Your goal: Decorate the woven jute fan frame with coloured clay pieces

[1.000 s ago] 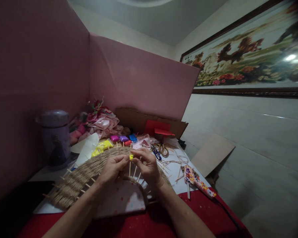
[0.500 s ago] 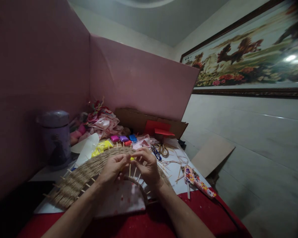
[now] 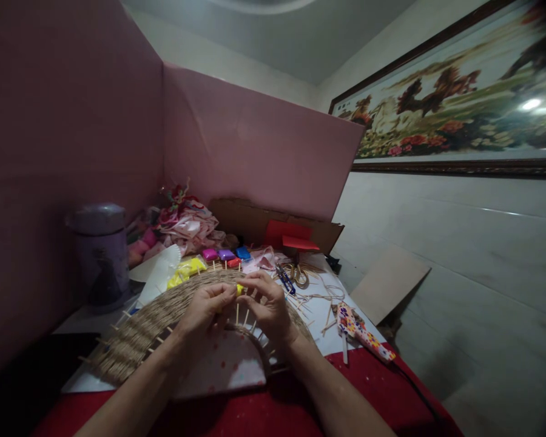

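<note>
A small lump of yellow modelling clay (image 3: pixel 239 289) is between the fingertips of both hands, above a curved woven fan-shaped piece (image 3: pixel 164 309) of brown cord. My left hand (image 3: pixel 212 305) pinches the clay from the left, thumb and forefinger together. From the right, my right hand (image 3: pixel 267 305) has its thumb and forefinger tips at the clay, closed round its edge. Thin wooden sticks (image 3: pixel 246 317) poke out along the woven piece's inner and outer edges. My hands and forearms hide part of its middle.
Yellow clay packet (image 3: pixel 187 271), purple clay packet (image 3: pixel 226 255) and blue clay packet (image 3: pixel 242 253) lie behind. Blue-handled snips (image 3: pixel 286 279) and scissors (image 3: pixel 302 277) are further right. A flowered glue gun (image 3: pixel 361 334) with its cord lies right; a lilac tumbler (image 3: pixel 101 261) stands left.
The yellow clay has shifted slightly left and shows more between the fingertips. My right thumb and forefinger have moved a little apart. The woven piece stays put.
</note>
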Action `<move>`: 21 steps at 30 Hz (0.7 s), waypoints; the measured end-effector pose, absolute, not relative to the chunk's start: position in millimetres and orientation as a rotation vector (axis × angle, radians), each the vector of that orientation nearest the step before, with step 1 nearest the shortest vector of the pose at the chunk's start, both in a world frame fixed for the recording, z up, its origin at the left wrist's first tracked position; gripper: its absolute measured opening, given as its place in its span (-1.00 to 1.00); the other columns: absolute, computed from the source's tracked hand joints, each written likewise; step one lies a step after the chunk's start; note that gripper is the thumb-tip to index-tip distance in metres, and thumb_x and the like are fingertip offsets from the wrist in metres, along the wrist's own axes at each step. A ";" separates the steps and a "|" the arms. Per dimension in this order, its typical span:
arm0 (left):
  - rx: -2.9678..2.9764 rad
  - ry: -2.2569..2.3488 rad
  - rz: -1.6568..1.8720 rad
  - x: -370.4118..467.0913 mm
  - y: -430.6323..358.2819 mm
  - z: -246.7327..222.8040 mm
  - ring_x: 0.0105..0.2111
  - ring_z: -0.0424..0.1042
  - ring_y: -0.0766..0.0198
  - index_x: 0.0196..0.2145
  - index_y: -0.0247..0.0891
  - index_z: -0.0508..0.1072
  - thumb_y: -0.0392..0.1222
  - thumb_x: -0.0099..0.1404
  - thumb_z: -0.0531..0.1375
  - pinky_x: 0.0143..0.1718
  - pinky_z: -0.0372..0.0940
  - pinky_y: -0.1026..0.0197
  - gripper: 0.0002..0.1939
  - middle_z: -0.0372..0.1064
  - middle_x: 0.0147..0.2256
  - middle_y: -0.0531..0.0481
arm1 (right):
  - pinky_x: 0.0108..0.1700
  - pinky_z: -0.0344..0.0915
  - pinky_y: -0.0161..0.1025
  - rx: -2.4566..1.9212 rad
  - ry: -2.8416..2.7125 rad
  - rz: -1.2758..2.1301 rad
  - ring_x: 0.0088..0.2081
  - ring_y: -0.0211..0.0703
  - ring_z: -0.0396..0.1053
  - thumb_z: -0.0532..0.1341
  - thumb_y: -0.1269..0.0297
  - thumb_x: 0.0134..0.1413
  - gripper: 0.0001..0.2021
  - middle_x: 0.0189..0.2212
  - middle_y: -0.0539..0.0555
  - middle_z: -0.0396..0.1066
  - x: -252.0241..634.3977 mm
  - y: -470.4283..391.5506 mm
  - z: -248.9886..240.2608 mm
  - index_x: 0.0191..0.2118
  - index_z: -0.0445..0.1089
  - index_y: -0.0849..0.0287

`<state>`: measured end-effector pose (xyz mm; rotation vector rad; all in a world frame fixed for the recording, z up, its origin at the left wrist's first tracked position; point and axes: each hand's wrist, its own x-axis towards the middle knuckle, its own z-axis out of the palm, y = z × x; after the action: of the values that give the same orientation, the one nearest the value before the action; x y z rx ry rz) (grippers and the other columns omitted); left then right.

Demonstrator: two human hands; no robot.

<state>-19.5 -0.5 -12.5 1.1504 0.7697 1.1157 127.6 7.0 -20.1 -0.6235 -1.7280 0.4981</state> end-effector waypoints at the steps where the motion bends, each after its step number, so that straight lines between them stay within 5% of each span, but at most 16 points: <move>1: 1.149 0.768 1.115 -19.5 -0.2 -13.1 -0.83 -0.05 0.53 -0.63 -0.29 0.26 0.13 0.02 0.25 -0.79 -0.21 0.39 -0.58 0.06 -0.79 0.19 | -0.44 0.22 -0.33 -0.629 -1.725 0.486 -0.37 -0.25 0.26 0.27 0.41 -0.04 -0.82 -0.31 0.05 0.28 127.8 7.1 -20.1 -0.25 0.47 0.06; 21: 1.117 0.701 1.129 -18.7 0.4 -14.9 -0.81 -0.03 0.53 -0.57 -0.30 0.29 0.11 0.05 0.24 -0.80 -0.18 0.41 -0.61 0.05 -0.75 0.20 | -0.37 0.29 -0.31 -0.583 -1.715 0.371 -0.32 -0.23 0.31 0.22 0.44 0.00 -0.89 -0.35 0.06 0.33 126.7 5.5 -17.2 -0.33 0.46 0.13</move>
<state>-18.7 0.4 -14.9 1.1171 0.7006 1.1290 126.7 5.5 -17.2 -0.5828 -1.7148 0.3714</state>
